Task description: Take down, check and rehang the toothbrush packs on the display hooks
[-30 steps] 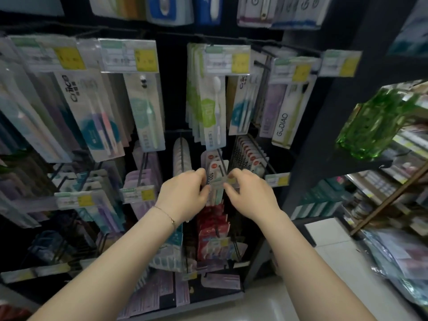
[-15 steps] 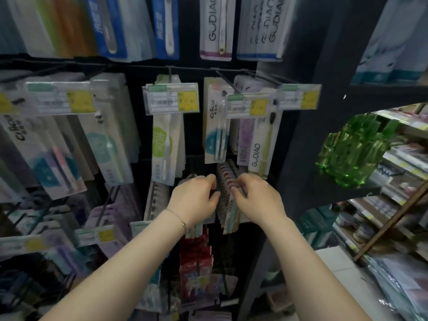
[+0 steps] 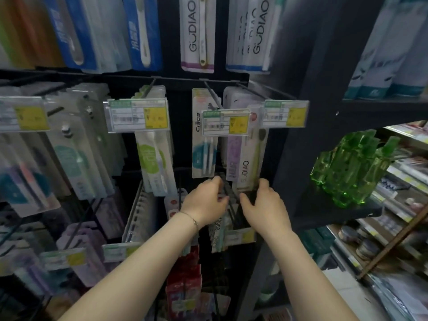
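A row of toothbrush packs point(image 3: 228, 193) hangs tightly on a black display hook point(image 3: 232, 212) in the middle of the rack. At the hook's front end is a price tag point(image 3: 240, 236). My left hand point(image 3: 206, 202) grips the left side of the row, with its fingers curled over the pack tops. On the right side, my right hand point(image 3: 264, 205) holds the same row between thumb and fingers. The packs between my palms are partly hidden. Above them hang a Criica pack point(image 3: 203, 144) and a Gudiao pack point(image 3: 243, 167).
Hooks with price tags point(image 3: 139, 118) and more toothbrush packs fill the rack to the left, above and below. Red packs point(image 3: 185, 274) hang under my wrists. A black upright point(image 3: 301, 135) bounds the rack on the right; green bottles point(image 3: 349, 170) stand on a shelf beyond it.
My hands left the price tag at the hook's front end and went back along the hook to the packs. They now sit slightly further apart. The view tilted upward.
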`<state>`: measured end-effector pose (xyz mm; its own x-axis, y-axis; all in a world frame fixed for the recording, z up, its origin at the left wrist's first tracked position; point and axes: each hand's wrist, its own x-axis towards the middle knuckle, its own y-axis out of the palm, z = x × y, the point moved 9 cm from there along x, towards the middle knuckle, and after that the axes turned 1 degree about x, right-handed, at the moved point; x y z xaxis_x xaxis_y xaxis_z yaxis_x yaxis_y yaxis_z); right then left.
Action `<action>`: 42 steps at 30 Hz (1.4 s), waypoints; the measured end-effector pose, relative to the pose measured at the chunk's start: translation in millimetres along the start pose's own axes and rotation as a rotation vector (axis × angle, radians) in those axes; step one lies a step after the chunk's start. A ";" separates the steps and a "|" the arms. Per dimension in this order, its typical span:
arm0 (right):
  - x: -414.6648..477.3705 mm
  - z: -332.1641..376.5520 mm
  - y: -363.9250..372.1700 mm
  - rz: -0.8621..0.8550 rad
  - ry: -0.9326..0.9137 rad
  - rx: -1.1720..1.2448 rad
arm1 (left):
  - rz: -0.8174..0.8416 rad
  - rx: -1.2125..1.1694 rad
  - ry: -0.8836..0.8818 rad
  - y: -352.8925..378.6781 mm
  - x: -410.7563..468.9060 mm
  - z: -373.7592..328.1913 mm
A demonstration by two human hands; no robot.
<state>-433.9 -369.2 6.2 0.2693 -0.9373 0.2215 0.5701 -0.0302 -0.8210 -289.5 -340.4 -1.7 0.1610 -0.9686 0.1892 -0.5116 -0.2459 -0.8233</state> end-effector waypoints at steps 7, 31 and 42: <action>7.5 3.4 -10.4 -0.056 0.032 0.193 | -0.066 -0.300 0.061 -5.6 24.3 -15.6; 27.0 4.5 -8.2 -0.213 -0.040 0.481 | -0.209 -0.478 0.202 -24.5 35.1 -35.4; 29.2 8.1 -11.7 -0.253 -0.058 0.478 | -0.228 -0.529 0.194 -29.5 35.7 -26.4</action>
<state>-426.4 -393.4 26.5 0.1121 -0.9003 0.4206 0.9087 -0.0784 -0.4101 -290.9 -368.6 43.5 0.1845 -0.8659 0.4649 -0.8404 -0.3843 -0.3823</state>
